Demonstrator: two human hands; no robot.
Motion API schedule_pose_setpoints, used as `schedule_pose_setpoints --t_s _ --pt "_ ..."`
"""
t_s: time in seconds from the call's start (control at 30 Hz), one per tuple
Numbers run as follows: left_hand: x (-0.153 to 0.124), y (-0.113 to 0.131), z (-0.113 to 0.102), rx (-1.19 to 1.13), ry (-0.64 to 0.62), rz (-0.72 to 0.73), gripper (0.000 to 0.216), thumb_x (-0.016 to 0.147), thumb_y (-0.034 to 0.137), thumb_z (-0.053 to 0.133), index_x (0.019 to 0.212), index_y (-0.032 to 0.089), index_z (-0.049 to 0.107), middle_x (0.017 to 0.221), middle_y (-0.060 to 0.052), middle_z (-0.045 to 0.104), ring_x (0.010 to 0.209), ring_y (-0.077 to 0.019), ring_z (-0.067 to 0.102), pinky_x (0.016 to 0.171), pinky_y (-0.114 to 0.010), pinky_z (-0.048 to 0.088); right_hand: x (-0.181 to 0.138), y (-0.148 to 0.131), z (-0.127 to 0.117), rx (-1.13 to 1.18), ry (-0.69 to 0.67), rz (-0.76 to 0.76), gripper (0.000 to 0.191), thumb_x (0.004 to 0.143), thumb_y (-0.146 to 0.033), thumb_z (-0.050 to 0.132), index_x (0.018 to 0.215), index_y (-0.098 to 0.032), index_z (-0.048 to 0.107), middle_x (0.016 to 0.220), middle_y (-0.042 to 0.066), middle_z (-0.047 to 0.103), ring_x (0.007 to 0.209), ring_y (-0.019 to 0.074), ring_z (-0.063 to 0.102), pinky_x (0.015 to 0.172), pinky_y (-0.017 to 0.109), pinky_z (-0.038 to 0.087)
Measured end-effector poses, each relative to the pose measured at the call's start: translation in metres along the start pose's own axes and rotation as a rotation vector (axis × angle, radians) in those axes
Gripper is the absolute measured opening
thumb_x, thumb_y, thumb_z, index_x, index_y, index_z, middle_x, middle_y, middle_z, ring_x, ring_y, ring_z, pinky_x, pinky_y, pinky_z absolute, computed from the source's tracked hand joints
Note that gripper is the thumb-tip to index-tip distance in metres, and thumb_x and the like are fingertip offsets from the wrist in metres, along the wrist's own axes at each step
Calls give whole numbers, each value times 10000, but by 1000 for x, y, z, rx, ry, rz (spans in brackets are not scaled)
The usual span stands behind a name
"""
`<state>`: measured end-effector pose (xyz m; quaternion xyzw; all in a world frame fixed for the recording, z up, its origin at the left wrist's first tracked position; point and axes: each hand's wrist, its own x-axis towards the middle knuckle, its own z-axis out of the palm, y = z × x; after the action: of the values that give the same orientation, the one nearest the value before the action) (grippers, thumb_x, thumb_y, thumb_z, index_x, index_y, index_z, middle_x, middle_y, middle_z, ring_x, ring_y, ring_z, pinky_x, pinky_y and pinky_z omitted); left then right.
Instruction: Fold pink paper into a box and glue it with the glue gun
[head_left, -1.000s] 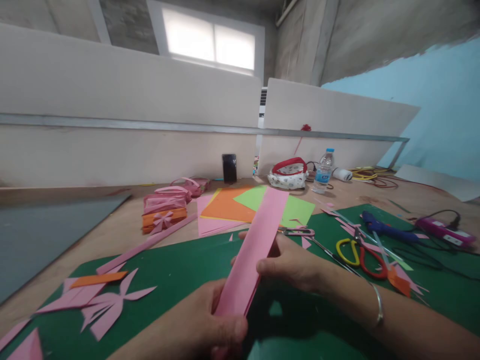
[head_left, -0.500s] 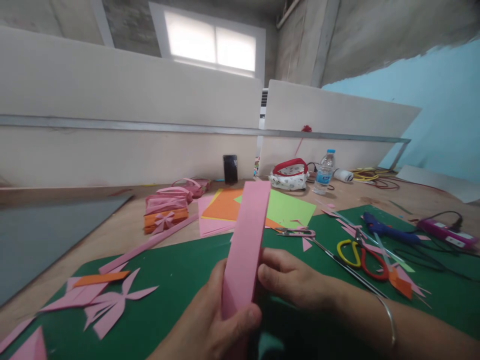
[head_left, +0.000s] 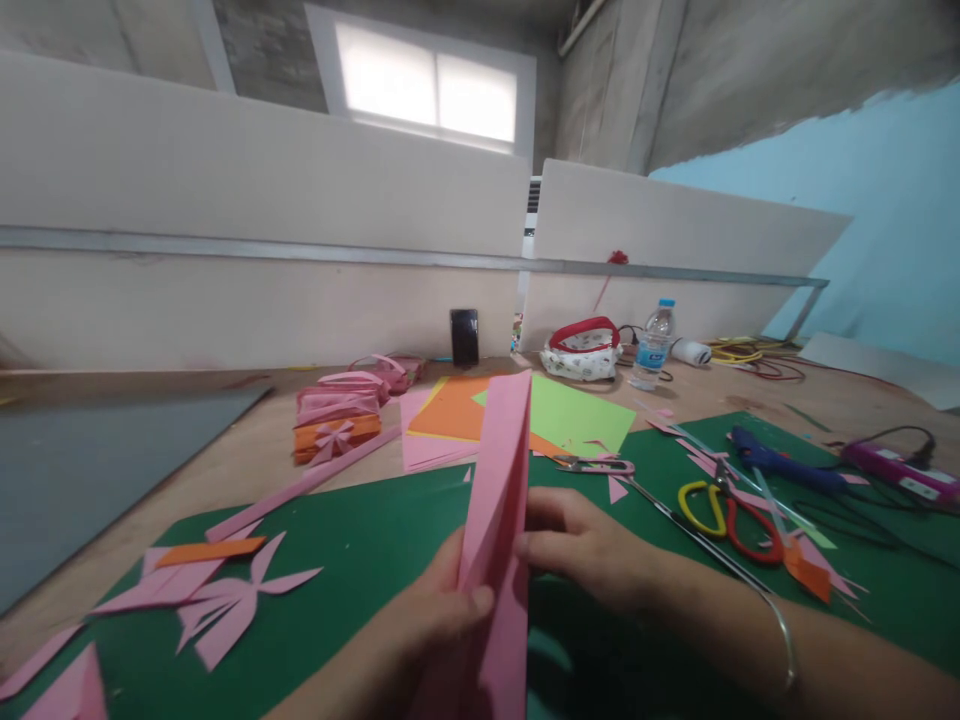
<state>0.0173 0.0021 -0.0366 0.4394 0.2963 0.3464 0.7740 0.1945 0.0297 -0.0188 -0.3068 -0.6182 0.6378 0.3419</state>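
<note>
Both hands hold a long folded pink paper strip [head_left: 499, 480] that stands nearly upright over the green cutting mat [head_left: 352, 540]. My left hand [head_left: 435, 620] pinches its lower part, thumb on the front face. My right hand [head_left: 581, 545] grips the strip's right edge at mid height; a thin bangle sits on that wrist. The strip's layers are spread slightly apart along a lengthwise fold.
Pink cut-out bow shapes and an orange strip [head_left: 210, 580] lie at the left of the mat. Red-and-yellow scissors [head_left: 731, 515], small snips [head_left: 596, 464], a blue glue gun [head_left: 780, 462] sit right. Coloured sheets [head_left: 525, 415], stacked bows [head_left: 334, 415], a bottle [head_left: 652, 345] and pouch [head_left: 581, 350] lie beyond.
The pink strip has swung from leaning right to nearly upright and turned edge-on, its fold opening. My left hand has shifted up along it; my right hand stays at its right edge.
</note>
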Motion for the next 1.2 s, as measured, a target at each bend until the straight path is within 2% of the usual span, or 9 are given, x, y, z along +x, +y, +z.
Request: schedule_pose_setpoints --t_s 0.13,0.27,0.43,0.53,0.63,0.73,0.83,0.93,1.2 --pt "1 14 -1 17 221 -37 555 626 221 665 1169 188 552 851 -51 701 765 -226 659 719 -334 497 5 1 -2 24 103 55 360 606 -10 527 917 -150 644 810 11 650 711 131 590 639 233 468" --pt "-1 28 1 112 413 -57 643 561 11 599 1176 189 539 761 1 707 619 -165 654 635 -280 510 8 8 -8 64 37 94 399 589 -11 527 959 -132 616 784 1 617 661 103 555 584 205 424" --pt "-2 22 2 19 341 -33 711 519 -56 478 1194 162 526 816 -31 725 697 -186 673 695 -306 515 10 14 -10 -46 -22 113 621 630 -65 586 1232 -156 459 781 -11 586 667 110 555 590 221 426" --pt "-4 18 4 -60 245 -69 708 503 -28 475 1178 169 550 859 -47 730 647 -183 665 687 -320 513 7 18 -8 -406 159 5 954 637 -135 680 1435 -200 161 929 47 597 800 180 587 669 320 490" --pt "-4 14 4 -158 167 -45 576 611 76 571 1179 168 549 960 -85 718 765 -221 680 751 -352 513 5 23 -8 -921 348 -257 1095 598 -178 763 1468 -239 100 1327 172 424 1176 297 452 902 473 436" --pt "-2 12 5 -182 117 -17 495 671 194 668 1150 161 549 1019 -115 694 937 -276 657 866 -413 481 3 23 -10 -1331 282 -600 860 656 -148 737 1401 -283 330 1472 130 286 1328 313 274 1032 510 305" --pt "-1 13 6 -162 189 -67 574 556 25 597 1112 155 534 990 -85 689 941 -247 652 848 -368 478 1 20 -9 -1450 157 -799 498 806 -133 594 1278 -246 483 1406 90 427 1281 237 363 1018 425 340" --pt "-3 18 5 -174 289 -63 571 606 86 618 1153 157 470 1024 -85 666 938 -232 643 819 -338 478 0 15 -6 -1364 119 -884 378 880 -147 489 1256 -175 473 1287 110 535 1183 192 454 984 372 375" --pt "-2 12 -4 50 225 -76 817 505 163 721 1239 166 362 1001 -91 643 915 -274 624 786 -386 477 1 17 -3 -1333 -95 -903 162 867 -141 449 921 -183 595 969 34 670 912 171 551 814 327 410"
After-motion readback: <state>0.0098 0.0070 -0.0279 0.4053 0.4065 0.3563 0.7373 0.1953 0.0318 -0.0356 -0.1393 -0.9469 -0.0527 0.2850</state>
